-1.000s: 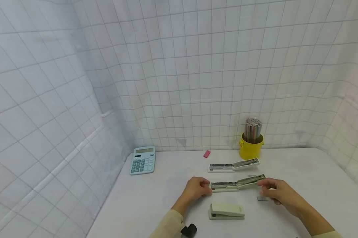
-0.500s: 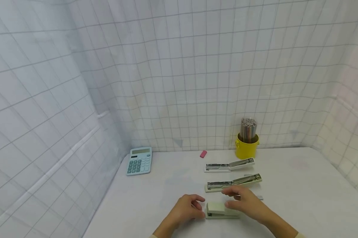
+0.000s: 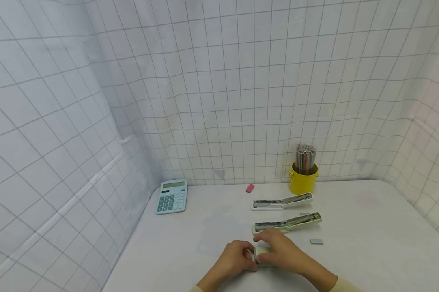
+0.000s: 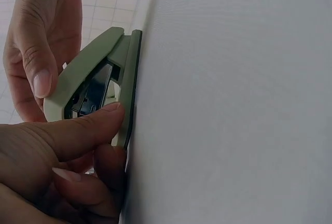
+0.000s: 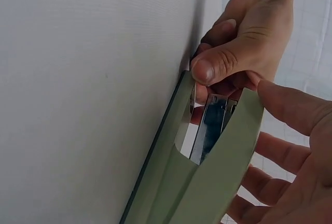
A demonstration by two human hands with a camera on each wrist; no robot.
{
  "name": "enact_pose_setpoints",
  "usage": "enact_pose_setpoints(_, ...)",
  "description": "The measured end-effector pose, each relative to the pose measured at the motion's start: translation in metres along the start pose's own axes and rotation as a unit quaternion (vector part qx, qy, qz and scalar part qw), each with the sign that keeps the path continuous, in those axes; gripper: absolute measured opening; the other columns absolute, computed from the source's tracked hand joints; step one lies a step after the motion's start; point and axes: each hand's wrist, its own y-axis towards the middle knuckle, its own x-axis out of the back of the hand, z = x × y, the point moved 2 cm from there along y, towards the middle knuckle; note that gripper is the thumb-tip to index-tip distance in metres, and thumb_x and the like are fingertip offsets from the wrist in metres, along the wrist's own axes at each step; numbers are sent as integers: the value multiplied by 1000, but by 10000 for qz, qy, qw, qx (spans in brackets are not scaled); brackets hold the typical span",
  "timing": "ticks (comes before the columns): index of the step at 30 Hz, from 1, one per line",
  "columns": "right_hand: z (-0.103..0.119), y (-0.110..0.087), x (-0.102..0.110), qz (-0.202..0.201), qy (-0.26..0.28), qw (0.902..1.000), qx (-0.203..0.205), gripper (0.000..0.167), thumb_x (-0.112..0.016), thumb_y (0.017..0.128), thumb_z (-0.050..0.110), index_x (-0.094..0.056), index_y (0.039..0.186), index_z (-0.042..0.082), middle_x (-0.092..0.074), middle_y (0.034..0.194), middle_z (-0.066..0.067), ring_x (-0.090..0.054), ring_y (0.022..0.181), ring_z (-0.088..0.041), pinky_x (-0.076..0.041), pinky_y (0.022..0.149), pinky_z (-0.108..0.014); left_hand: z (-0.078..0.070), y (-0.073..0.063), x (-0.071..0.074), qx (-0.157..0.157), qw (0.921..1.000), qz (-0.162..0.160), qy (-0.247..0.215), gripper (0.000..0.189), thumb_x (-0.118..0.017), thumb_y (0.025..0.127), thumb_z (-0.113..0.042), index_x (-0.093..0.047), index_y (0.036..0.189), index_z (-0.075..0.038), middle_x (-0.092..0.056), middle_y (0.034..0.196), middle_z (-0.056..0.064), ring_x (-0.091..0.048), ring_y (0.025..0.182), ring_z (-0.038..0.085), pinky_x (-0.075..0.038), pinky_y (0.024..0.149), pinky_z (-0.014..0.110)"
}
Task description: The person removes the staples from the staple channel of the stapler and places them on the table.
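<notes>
white table (image 3: 175,251) bears green stapler (image 5: 218,167) crosswise, front facing left hand (image 3: 235,257)

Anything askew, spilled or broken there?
Nothing looks spilled or damaged. The far stapler and middle stapler lie hinged wide open, and a small grey strip lies loose on the table, but that looks possibly deliberate. The near stapler isn't folded open.

In the grip, the pale green stapler (image 5: 228,156) looks like smooth, matt plastic around a glossy metal magazine (image 5: 212,123). Just beyond the grip, 2 opened staplers (image 3: 304,220) show shiny metal in smooth plastic shells. Beneath the grip, the tabletop (image 3: 358,235) is matt and clothlike; well beyond it, the yellow bucket (image 3: 302,183) looks smooth and glossy.
</notes>
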Motion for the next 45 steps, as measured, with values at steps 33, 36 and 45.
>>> enact_pose_setpoints(33, 3, -20, 32, -203, 463, 9987, -23, 32, -78, 89, 38, -71, 115, 21, -68, 123, 8, -61, 117, -20, -49, 99, -46, -5, -2, -1, 40, 9997, -175, 158, 24, -89, 66, -6, -76, 83, -16, -58, 60, -12, -49, 53, 1, -40, 52, 22)
enact_pose_setpoints(36, 0, -27, 43, -220, 563, 9982, -57, 31, -76, 91, 40, -69, 117, 26, -66, 126, 9, -60, 120, -21, -49, 99, -50, -6, -2, -2, 42, 9996, -188, 191, 24, -89, 66, -5, -76, 83, -15, -58, 60, -12, -49, 52, 1, -40, 52, 21)
enact_pose_setpoints(45, -8, -46, 70, -269, 696, 9971, -117, 33, -73, 93, 40, -67, 122, 25, -65, 132, 1, -58, 125, -25, -48, 100, -55, -5, -1, -3, 12, 9992, -235, 335, 23, -89, 66, -6, -77, 83, -15, -57, 60, -13, -48, 53, 1, -39, 54, 22)
